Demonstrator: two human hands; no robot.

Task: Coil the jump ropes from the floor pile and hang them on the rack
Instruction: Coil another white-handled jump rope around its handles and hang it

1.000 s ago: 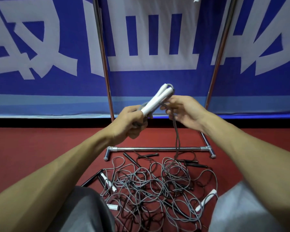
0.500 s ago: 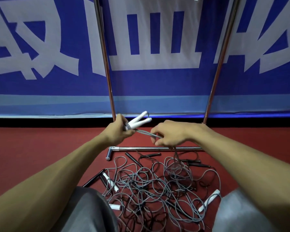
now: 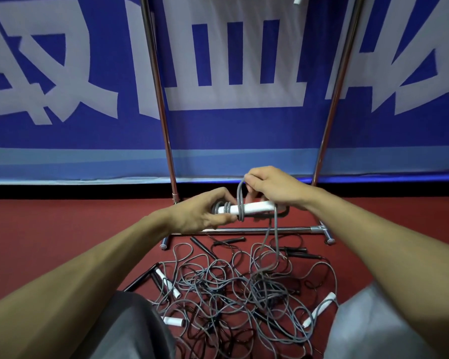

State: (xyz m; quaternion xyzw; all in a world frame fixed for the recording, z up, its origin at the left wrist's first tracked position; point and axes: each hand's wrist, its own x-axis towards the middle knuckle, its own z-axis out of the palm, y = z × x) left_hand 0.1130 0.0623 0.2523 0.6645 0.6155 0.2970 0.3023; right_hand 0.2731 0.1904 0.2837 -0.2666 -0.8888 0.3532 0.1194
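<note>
My left grip (image 3: 200, 213) holds the stiff handles (image 3: 254, 208) by one end, while my right grip (image 3: 272, 187) pinches the light, limp cord (image 3: 240, 200) just above, which probably springs loose unless kept taut.

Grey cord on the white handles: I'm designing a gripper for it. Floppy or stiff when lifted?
Probably floppy: the grey cord hangs slack from the right hand to the floor pile. It bends tightly round the white handles, so likely pliable. Wraps may slip unless pinched, as the left hand does.
</note>
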